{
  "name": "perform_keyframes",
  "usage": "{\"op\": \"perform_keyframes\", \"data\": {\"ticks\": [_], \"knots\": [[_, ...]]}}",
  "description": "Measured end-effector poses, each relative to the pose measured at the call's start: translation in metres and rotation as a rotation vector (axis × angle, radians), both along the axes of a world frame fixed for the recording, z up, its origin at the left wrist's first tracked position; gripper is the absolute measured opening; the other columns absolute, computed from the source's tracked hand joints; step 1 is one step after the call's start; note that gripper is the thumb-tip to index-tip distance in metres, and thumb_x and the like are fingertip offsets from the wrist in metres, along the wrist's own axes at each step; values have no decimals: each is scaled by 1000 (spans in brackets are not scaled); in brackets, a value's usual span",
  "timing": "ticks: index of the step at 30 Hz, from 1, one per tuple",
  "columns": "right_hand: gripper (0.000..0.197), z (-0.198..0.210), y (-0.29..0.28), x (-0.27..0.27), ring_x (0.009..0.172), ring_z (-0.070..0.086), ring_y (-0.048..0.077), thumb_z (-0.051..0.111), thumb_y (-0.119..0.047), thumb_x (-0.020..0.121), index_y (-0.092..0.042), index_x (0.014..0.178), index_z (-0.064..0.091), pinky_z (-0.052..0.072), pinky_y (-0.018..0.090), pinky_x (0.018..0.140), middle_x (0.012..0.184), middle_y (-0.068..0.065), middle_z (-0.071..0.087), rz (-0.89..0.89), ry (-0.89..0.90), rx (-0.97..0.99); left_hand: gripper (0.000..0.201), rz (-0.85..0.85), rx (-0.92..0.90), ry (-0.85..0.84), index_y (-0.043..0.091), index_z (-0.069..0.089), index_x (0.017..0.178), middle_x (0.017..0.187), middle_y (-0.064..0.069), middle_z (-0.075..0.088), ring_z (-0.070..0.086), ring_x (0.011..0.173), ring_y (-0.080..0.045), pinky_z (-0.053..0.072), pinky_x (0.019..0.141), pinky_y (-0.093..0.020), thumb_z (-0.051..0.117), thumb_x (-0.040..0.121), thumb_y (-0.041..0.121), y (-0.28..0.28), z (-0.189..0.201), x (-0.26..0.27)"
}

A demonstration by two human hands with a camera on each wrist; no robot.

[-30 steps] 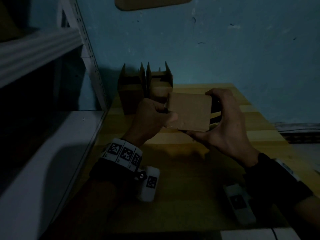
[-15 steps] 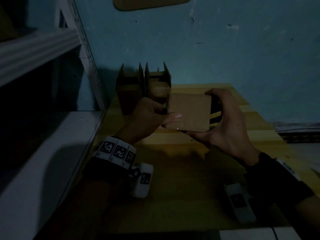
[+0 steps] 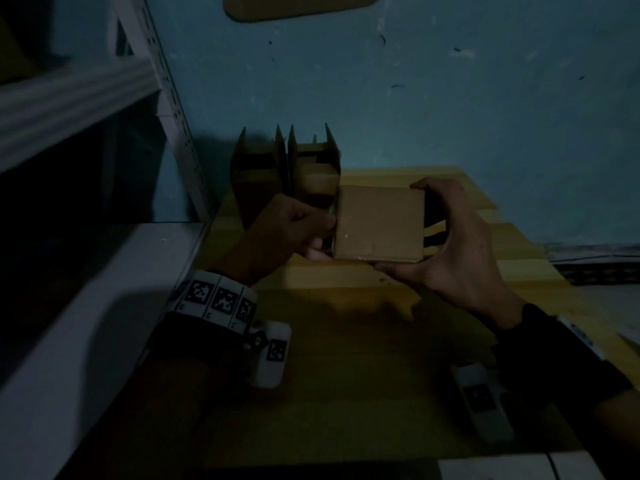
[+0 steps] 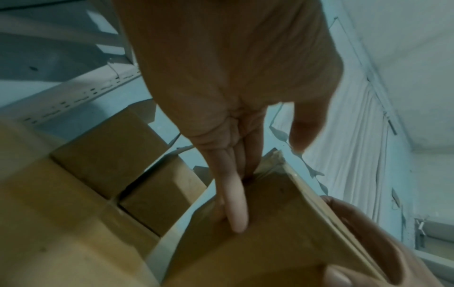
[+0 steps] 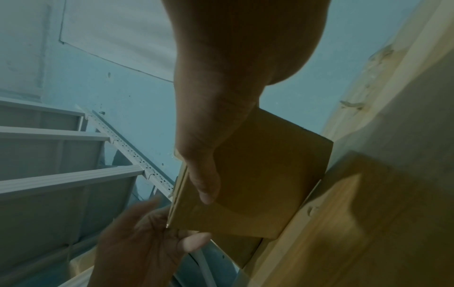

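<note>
Two open cartons [image 3: 258,188] on my wooden table [image 3: 346,358], teal wall [image 3: 415,98] behind. Right hand [image 3: 464,258] grips the cardboard box [image 3: 379,225], long axis left-right; left hand [image 3: 284,233] presses straight fingers [image 4: 233,203] on its end.

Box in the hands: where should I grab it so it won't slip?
Take the box from its right end, like the right hand: thumb on the near side, fingers over the far side. Those sides are flat and parallel, so a squeeze should hold. The left end shows layered edges, so only press there.
</note>
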State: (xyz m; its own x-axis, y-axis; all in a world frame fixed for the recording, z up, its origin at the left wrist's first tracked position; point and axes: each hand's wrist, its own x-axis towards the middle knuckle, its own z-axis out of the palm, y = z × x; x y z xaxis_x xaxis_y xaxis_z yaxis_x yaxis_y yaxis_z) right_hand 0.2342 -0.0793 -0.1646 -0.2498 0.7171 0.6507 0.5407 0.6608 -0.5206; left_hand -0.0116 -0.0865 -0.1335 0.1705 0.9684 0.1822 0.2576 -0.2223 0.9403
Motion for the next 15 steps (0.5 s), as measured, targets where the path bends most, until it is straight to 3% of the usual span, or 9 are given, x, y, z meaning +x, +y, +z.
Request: {"op": "perform_keyframes", "data": {"ticks": [2,4,6,8,12,15], "knots": [[104,0,0,0,104,58,20,98,-48,50,-19,134,45,58,42,69,128,-2,51,-4,-3,-3,31,33,-34,-81,2,70,81,82,-31,66,68,57,-19,59,54,-27,63,83,33,0,1,4],[105,0,1,-1,104,57,19,98,-48,49,-18,135,45,58,42,69,128,-3,51,-11,-4,-4,41,51,-9,-55,2,72,81,77,-21,71,70,58,-17,58,53,-25,66,74,42,-2,1,8],[106,0,1,-1,103,58,19,98,-47,49,-17,135,45,58,41,69,128,-2,51,-24,-7,-6,41,69,54,18,0,75,79,69,-9,73,71,60,-15,55,51,-21,76,69,40,-3,-1,12],[107,0,1,-2,104,58,18,99,-47,49,-17,136,45,59,41,70,128,-2,52,-37,-11,-17,37,81,102,93,-4,75,77,70,-12,74,72,61,-17,54,52,-19,83,70,32,-2,-3,13],[107,0,1,-3,103,58,19,99,-47,48,-19,135,44,58,42,70,127,-2,52,-35,-9,-19,10,22,63,103,13,73,73,57,9,69,66,53,-2,49,50,-11,75,83,13,-1,-1,11],[105,2,-1,-4,102,58,20,99,-48,48,-19,133,45,58,42,68,126,-1,52,-19,-13,-1,13,0,73,157,6,75,82,65,7,72,68,54,-6,55,52,-19,71,84,18,0,0,5]]}}
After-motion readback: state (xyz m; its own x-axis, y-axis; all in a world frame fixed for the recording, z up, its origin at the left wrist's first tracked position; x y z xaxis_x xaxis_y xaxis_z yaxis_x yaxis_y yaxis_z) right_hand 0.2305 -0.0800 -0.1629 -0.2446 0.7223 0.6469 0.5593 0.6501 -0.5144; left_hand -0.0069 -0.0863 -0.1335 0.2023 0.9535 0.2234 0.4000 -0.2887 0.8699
